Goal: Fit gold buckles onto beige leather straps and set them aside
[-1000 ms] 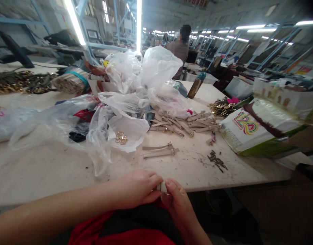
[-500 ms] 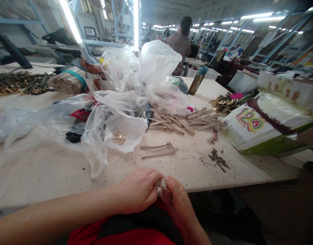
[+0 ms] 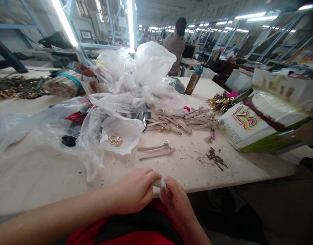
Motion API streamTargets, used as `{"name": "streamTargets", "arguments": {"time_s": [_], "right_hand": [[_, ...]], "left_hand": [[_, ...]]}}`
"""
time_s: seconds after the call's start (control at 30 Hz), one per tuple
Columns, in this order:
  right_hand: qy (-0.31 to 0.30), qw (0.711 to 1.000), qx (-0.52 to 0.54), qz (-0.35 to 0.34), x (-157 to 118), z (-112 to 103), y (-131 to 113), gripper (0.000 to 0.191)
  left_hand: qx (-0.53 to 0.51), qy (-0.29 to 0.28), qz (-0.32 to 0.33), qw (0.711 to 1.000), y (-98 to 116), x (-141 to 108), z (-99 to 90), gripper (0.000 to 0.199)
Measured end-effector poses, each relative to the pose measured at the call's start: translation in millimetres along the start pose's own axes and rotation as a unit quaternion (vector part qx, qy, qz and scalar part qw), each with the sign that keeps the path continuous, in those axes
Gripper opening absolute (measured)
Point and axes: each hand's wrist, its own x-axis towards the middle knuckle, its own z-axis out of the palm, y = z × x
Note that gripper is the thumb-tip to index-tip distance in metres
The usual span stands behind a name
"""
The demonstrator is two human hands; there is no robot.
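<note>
My left hand [image 3: 134, 190] and my right hand [image 3: 175, 202] meet at the near edge of the white table [image 3: 44, 173], both pinching a small beige strap piece [image 3: 159, 183] between the fingertips. Most of that piece is hidden by my fingers. Just beyond, two beige straps with gold buckles [image 3: 156, 151] lie flat on the table. Farther back sits a pile of similar beige straps [image 3: 187, 120]. A few gold buckles [image 3: 115, 140] rest on a clear plastic bag [image 3: 120, 127].
Crumpled plastic bags [image 3: 136, 75] fill the table's middle. A printed sack [image 3: 258, 122] lies at right beside gold hardware [image 3: 220, 102] and dark scraps [image 3: 216, 160]. A bottle [image 3: 193, 80] stands at the back. Another person [image 3: 175, 44] stands far off, facing away.
My hands stay together on the strap piece, shifting slightly; the view has drifted a little to the right and down.
</note>
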Motion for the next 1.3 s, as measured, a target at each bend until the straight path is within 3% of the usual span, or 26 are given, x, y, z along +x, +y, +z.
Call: {"name": "streamTargets", "arguments": {"time_s": [0.17, 0.33, 0.4, 0.47, 0.57, 0.67, 0.73, 0.9, 0.97, 1.07, 1.2, 1.3], "right_hand": [[0.024, 1.0, 0.008, -0.016, -2, 4, -6, 0.048], [-0.007, 1.0, -0.026, 0.01, 0, -4, -6, 0.045], [0.0, 0.994, -0.102, -0.032, 1, -12, -6, 0.043], [0.027, 0.965, -0.234, -0.119, 1, -20, -9, 0.048], [0.004, 0.876, -0.448, -0.179, -2, -24, -12, 0.063], [-0.051, 0.817, -0.537, -0.204, -4, -19, -11, 0.04], [-0.048, 0.828, -0.508, -0.233, -5, -16, -7, 0.025], [-0.006, 0.914, -0.356, -0.196, -6, -10, 6, 0.027], [-0.014, 0.927, -0.323, -0.189, -5, -9, 10, 0.028], [0.001, 0.938, -0.297, -0.18, -4, -8, 13, 0.029], [0.012, 0.985, -0.153, -0.08, -4, -8, 13, 0.036], [0.007, 0.999, -0.041, -0.019, -3, -10, 10, 0.04]], "left_hand": [[0.036, 0.033, -0.037, 0.998, 0, -1, 1.7, 0.016], [0.028, -0.008, -0.032, 0.999, -5, 0, 1.6, 0.013], [0.04, -0.013, -0.043, 0.998, -8, 1, 1.4, 0.014], [0.061, -0.01, -0.055, 0.997, -11, 0, 1.8, 0.015], [0.089, -0.019, -0.059, 0.994, -11, -3, 3.4, 0.015], [0.088, -0.026, -0.046, 0.995, -8, -8, 3.4, 0.015], [0.084, -0.035, -0.041, 0.995, -7, -11, 1.6, 0.016], [0.066, -0.01, -0.049, 0.997, -5, -9, 3.4, 0.024], [0.053, 0.0, -0.042, 0.998, -5, -4, 10.9, 0.03], [0.078, -0.019, -0.024, 0.996, -5, 3, 22.1, 0.023], [0.165, -0.06, 0.015, 0.984, -1, 8, 18.4, 0.012], [0.221, -0.085, 0.067, 0.969, 3, 12, 7.9, 0.016]]}}
